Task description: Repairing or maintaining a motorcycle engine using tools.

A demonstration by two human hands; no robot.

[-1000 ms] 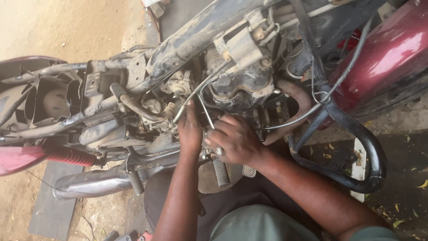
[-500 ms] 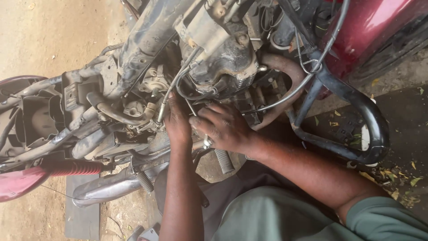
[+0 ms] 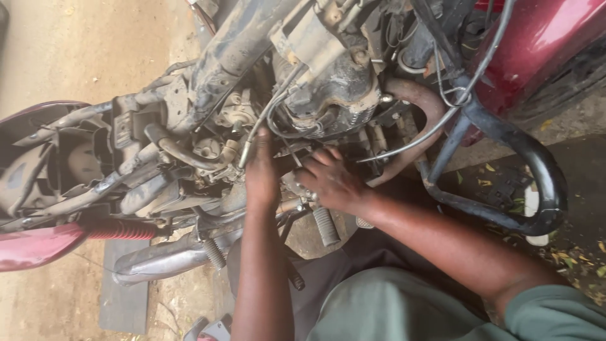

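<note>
Both hands have shifted slightly lower against the engine (image 3: 328,95); left hand (image 3: 262,173) presses flat, fingers extended, right hand (image 3: 331,180) fingers curl loosely beneath it, grip indiscernible.

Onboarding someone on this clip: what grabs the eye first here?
Both bare hands sit at centre frame, the left hand and right hand pressed into the grimy engine of a stripped motorcycle. At upper right is the glossy maroon fuel tank, with the black crash guard curving beneath it. At lower left, a red shock spring lies above the dull exhaust pipe.
</note>
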